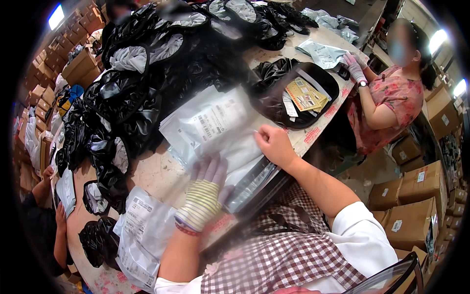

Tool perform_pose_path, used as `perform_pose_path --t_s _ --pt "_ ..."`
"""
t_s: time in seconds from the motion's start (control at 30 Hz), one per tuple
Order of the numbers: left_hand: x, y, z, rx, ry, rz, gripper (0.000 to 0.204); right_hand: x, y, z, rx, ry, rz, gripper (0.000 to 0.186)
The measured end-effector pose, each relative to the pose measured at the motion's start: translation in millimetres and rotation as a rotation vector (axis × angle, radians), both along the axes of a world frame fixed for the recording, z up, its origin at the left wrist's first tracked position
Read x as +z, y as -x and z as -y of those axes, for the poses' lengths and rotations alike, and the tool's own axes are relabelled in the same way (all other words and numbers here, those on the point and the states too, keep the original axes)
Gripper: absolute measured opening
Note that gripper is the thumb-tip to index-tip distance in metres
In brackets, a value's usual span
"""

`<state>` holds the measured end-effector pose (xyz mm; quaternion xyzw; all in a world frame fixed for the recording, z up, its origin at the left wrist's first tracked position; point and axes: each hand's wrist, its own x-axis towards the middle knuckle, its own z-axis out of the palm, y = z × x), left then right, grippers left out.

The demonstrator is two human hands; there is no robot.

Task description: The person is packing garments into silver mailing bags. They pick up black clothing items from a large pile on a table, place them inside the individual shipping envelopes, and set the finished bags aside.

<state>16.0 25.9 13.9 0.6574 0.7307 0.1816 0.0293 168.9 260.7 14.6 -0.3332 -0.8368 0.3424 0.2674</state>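
My left hand [203,191], in a grey and yellow striped knit glove, lies with fingers stretched out on the near end of a clear-white plastic mailing bag [232,149]. The bag has a printed label and lies on a stack of similar bags [178,130] on the table. My bare right hand [276,146] is closed in a pinch at the bag's right edge; what sits between the fingertips is too small to make out. Below it, at the table's front edge, is a dark strip of clear-wrapped plastic [252,186].
Black shiny bundles with round rims [125,93] are heaped across the table [154,171]. A round black tray [323,81] holds yellow cards [306,95]. More labelled bags [139,230] lie at left. Across at right, a gloved co-worker [387,98] handles a mailing bag [323,53]. Cardboard boxes [413,220] stand behind.
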Motion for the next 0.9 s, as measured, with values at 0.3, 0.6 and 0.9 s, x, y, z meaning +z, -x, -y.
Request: perform_pose_path --t_s 0.3,0.6,0.9 --pt "3 -1 -4 -0.038 0.066 0.005 0.083 11 6 -22 0.187 -0.271 -0.004 0.030" --pt "0 2 1 0.105 0.031 0.072 0.092 99 -4 19 0.250 0.189 -0.499 0.018" --pt "-35 19 -8 0.072 0.052 -0.077 0.093 156 -42 -10 0.551 0.400 -0.252 0.024"
